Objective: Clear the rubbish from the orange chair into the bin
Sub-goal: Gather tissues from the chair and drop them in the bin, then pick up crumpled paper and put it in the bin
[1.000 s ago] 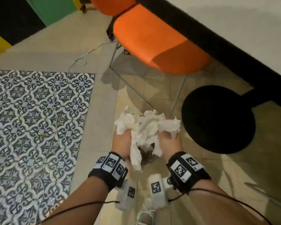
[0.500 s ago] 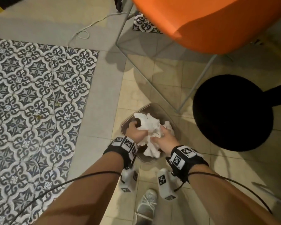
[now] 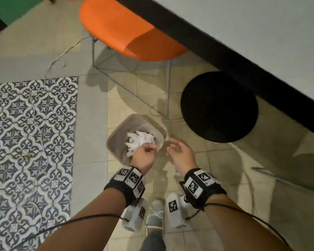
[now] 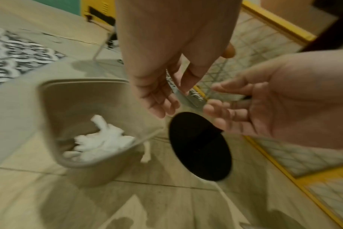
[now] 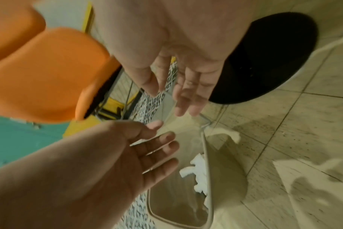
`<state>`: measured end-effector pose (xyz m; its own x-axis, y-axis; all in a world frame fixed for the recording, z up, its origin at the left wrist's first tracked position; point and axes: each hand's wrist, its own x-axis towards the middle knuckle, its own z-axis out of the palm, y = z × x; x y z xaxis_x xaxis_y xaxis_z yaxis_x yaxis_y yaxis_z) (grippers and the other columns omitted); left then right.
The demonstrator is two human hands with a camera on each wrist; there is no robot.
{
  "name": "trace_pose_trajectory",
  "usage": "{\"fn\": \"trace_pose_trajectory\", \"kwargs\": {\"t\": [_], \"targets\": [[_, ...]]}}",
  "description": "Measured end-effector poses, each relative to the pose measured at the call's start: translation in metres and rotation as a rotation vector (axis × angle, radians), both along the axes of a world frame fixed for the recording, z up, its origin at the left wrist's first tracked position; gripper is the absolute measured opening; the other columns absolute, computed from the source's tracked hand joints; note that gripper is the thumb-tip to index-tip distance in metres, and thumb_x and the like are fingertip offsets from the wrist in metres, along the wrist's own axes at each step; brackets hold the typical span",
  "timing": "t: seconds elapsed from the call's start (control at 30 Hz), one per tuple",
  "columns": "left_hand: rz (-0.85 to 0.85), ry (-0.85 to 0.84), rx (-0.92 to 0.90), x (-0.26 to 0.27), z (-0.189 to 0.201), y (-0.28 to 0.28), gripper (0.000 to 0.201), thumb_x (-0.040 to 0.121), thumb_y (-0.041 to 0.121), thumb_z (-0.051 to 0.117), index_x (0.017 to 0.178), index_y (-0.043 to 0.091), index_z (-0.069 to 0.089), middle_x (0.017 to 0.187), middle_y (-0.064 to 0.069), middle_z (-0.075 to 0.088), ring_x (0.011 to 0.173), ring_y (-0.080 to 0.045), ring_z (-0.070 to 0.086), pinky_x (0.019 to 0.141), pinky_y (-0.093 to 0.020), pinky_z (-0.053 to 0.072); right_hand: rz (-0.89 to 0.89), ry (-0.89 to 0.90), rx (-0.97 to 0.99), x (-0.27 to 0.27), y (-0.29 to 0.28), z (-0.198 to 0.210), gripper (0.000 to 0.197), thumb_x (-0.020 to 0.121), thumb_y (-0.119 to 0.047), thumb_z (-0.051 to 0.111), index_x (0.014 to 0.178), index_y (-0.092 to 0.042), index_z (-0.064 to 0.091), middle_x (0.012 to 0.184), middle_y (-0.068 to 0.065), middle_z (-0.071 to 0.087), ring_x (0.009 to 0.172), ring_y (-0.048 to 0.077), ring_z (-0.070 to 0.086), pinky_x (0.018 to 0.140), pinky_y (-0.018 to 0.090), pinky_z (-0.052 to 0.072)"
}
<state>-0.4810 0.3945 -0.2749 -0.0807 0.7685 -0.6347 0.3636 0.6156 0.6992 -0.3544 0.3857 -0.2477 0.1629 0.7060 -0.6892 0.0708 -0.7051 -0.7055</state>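
Observation:
A wad of crumpled white paper point(image 3: 141, 140) lies inside the small beige bin point(image 3: 116, 136) on the tiled floor. My left hand point(image 3: 149, 149) hovers over the bin's near rim with loose fingers and holds nothing. To the right of the bin my right hand point(image 3: 172, 146) hangs with spread fingers, also empty. The wrist views show the paper point(image 4: 103, 141) low in the bin point(image 4: 78, 99) and both palms bare: left hand point(image 4: 172, 99), right hand point(image 5: 174, 99). The orange chair point(image 3: 123, 31) stands beyond the bin; the visible part of its seat is bare.
A black round table base point(image 3: 219, 106) sits right of the bin under a white table top point(image 3: 252, 33) with a black edge. The chair's thin metal legs point(image 3: 168, 91) stand just behind the bin. A patterned rug point(image 3: 29, 134) lies left, and a cable point(image 3: 62, 57) crosses the floor.
Both hands carried the paper wad down into the bin, let go of it and have lifted apart. The paper now lies loose in the bin.

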Motion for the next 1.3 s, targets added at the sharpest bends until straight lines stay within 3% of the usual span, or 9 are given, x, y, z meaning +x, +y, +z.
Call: {"fn": "trace_pose_trajectory", "kwargs": {"t": [0.2, 0.37, 0.5, 0.63, 0.73, 0.83, 1.07, 1.17, 1.3], "targets": [[-0.361, -0.083, 0.095, 0.155, 0.067, -0.071, 0.013, 0.084, 0.008, 0.05, 0.09, 0.012, 0.062, 0.095, -0.006, 0.069, 0.088, -0.023, 0.065, 0.08, -0.036, 0.053, -0.244, -0.063, 0.188, 0.126, -0.103, 0.071, 0.022, 0.092, -0.008, 0.055, 0.105, -0.024, 0.063, 0.1, -0.005, 0.063, 0.091, 0.017, 0.065, 0.079, 0.03, 0.053], [-0.589, -0.21, 0.114, 0.297, 0.129, -0.178, 0.026, 0.087, -0.008, 0.042, 0.098, 0.002, 0.063, 0.088, -0.012, 0.065, 0.072, -0.012, 0.059, 0.057, -0.007, 0.042, -0.427, -0.239, 0.282, 0.262, -0.241, 0.13, 0.032, 0.092, -0.003, 0.054, 0.09, -0.034, 0.062, 0.084, -0.009, 0.065, 0.069, 0.003, 0.061, 0.068, 0.015, 0.048], [-0.765, -0.296, 0.118, 0.395, 0.166, -0.277, 0.026, 0.086, -0.009, 0.042, 0.089, 0.002, 0.064, 0.086, -0.01, 0.062, 0.067, -0.007, 0.053, 0.054, -0.007, 0.039, -0.525, -0.418, 0.239, 0.36, -0.365, 0.171, 0.023, 0.09, 0.0, 0.054, 0.095, -0.021, 0.062, 0.085, -0.002, 0.064, 0.081, 0.005, 0.063, 0.077, 0.018, 0.047], [-0.926, -0.268, 0.14, 0.477, 0.179, -0.367, 0.013, 0.078, 0.029, 0.052, 0.084, 0.03, 0.063, 0.091, 0.002, 0.068, 0.083, -0.014, 0.062, 0.071, -0.023, 0.049, -0.635, -0.593, 0.177, 0.434, -0.475, 0.199, 0.022, 0.093, -0.014, 0.055, 0.095, -0.034, 0.06, 0.087, -0.009, 0.064, 0.081, 0.01, 0.061, 0.072, 0.027, 0.049], [-1.157, -0.143, 0.259, 0.526, 0.18, -0.414, 0.026, 0.084, 0.028, 0.064, 0.11, 0.023, 0.061, 0.106, 0.007, 0.055, 0.093, -0.015, 0.057, 0.075, -0.022, 0.042, -0.67, -0.671, 0.092, 0.473, -0.539, 0.207, 0.019, 0.092, -0.02, 0.057, 0.103, -0.033, 0.063, 0.098, -0.007, 0.065, 0.084, 0.008, 0.06, 0.067, 0.023, 0.044], [-1.398, -0.005, 0.414, 0.558, 0.18, -0.446, 0.046, 0.08, 0.033, 0.07, 0.122, 0.021, 0.054, 0.122, -0.001, 0.048, 0.109, -0.02, 0.05, 0.088, -0.022, 0.039, -0.608, -0.845, -0.051, 0.505, -0.592, 0.197, 0.031, 0.081, -0.031, 0.069, 0.111, -0.028, 0.064, 0.118, 0.003, 0.059, 0.105, 0.02, 0.058, 0.088, 0.034, 0.049], [-1.466, 0.097, 0.705, 0.585, 0.173, -0.472, 0.076, 0.072, 0.041, 0.073, 0.137, 0.023, 0.038, 0.136, -0.009, 0.035, 0.124, -0.028, 0.037, 0.101, -0.039, 0.039, -0.564, -0.789, -0.332, 0.525, -0.634, 0.169, 0.11, 0.043, -0.084, 0.056, 0.139, -0.045, 0.018, 0.143, 0.012, 0.03, 0.13, 0.036, 0.037, 0.103, 0.056, 0.038], [-1.48, 0.077, 0.835, 0.609, 0.177, -0.461, 0.082, 0.071, 0.047, 0.073, 0.14, 0.025, 0.034, 0.143, -0.011, 0.028, 0.13, -0.028, 0.03, 0.107, -0.042, 0.033, -0.516, -0.74, -0.392, 0.535, -0.625, 0.166, 0.119, 0.054, -0.075, 0.069, 0.146, -0.04, 0.003, 0.154, 0.011, 0.011, 0.14, 0.038, 0.02, 0.111, 0.056, 0.028], [-1.836, 0.265, 0.827, 0.647, 0.174, -0.462, 0.082, 0.072, 0.058, 0.067, 0.142, 0.031, 0.033, 0.145, -0.014, 0.024, 0.132, -0.037, 0.027, 0.104, -0.051, 0.037, -0.373, -0.757, -0.447, 0.545, -0.61, 0.155, 0.111, 0.066, -0.064, 0.07, 0.148, -0.034, 0.003, 0.155, 0.01, 0.003, 0.139, 0.04, 0.017, 0.106, 0.052, 0.033]]}}
